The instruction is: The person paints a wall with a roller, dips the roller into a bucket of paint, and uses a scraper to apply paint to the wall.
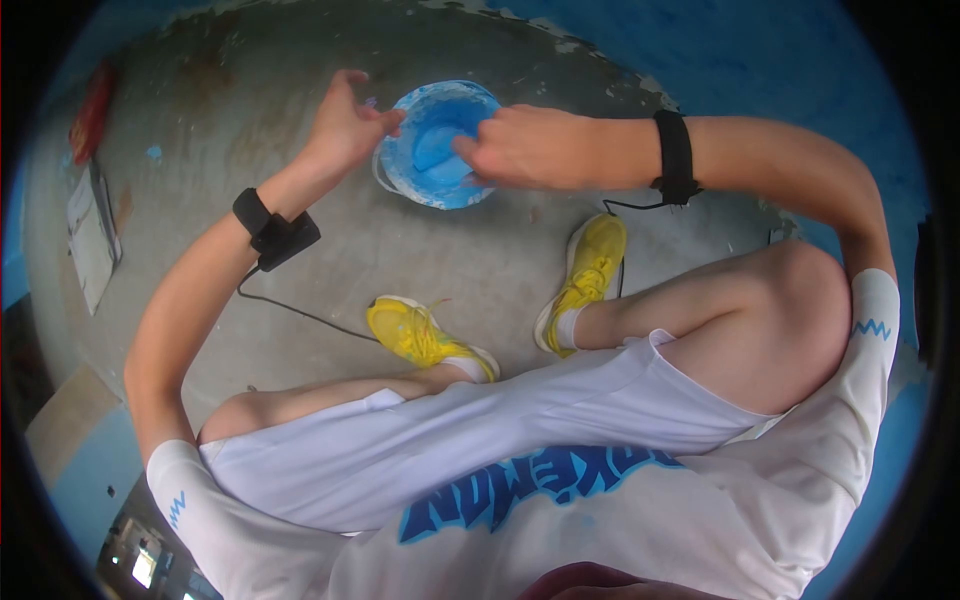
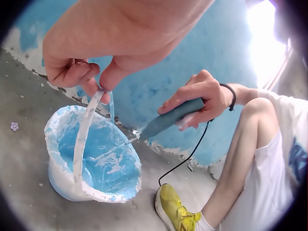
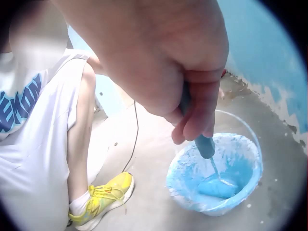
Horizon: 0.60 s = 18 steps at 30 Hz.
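A paint-smeared bucket (image 1: 396,165) stands on the floor in front of me, coated inside with light blue paint. Its white strap handle (image 2: 84,130) rises over the rim, pinched at the top between the thumb and a finger of my left hand (image 2: 113,41). My right hand (image 3: 163,57) grips the blue handle of a paint roller (image 3: 206,147) from the bucket's other side. From that grip a thin metal rod runs down into the bucket, where the paint-covered roller head (image 3: 216,186) lies low against the inside.
Behind the bucket runs a blue wall (image 2: 192,53) with a chipped, paint-splashed lower edge. My yellow shoes (image 1: 592,265) are planted close to the bucket. Black cables trail from both wrist bands. At the far left lie a white flat piece (image 1: 92,240) and a red object (image 1: 92,112).
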Motion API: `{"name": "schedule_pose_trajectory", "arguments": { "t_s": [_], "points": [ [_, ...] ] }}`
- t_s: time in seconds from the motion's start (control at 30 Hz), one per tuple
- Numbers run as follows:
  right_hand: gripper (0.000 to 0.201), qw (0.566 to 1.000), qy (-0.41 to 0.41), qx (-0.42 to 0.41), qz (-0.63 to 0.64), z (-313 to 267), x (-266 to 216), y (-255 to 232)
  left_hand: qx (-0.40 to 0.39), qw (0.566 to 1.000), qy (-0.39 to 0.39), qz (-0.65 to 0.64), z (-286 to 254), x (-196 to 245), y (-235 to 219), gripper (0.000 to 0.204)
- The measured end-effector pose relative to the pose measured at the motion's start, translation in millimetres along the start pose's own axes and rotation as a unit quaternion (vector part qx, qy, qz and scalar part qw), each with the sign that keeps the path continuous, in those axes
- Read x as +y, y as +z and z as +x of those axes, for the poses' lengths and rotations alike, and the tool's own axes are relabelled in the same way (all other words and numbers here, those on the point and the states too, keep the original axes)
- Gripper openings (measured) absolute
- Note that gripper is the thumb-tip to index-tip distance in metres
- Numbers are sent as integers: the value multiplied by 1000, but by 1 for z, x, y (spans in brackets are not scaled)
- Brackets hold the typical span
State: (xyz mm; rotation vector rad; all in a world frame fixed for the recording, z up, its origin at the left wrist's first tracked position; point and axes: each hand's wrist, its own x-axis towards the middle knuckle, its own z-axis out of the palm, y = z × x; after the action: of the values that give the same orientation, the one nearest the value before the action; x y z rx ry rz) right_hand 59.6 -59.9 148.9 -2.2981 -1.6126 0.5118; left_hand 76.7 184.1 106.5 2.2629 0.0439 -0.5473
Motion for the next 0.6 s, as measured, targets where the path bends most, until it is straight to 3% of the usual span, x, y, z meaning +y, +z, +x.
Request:
{"name": "schedule_pose_trajectory", "arguments": {
  "t_s": [0.07, 0.17, 0.3, 0.6],
  "points": [
    [26, 999, 14, -45, -9, 0, -11, 0, -2, 1000, -3, 5, 1, 1, 0, 69],
    [23, 1000, 3, 16, 25, -3, -11, -4, -2, 1000, -4, 8, 1, 2, -2, 70],
    [22, 999, -53, -6, -2, 3, -3, -7, 0, 1000, -5, -2, 0, -2, -3, 72],
    [33, 999, 5, 47, -12, 24, 14, -20, 0, 1000, -8, -1, 0, 7, -4, 71]
  ]
}}
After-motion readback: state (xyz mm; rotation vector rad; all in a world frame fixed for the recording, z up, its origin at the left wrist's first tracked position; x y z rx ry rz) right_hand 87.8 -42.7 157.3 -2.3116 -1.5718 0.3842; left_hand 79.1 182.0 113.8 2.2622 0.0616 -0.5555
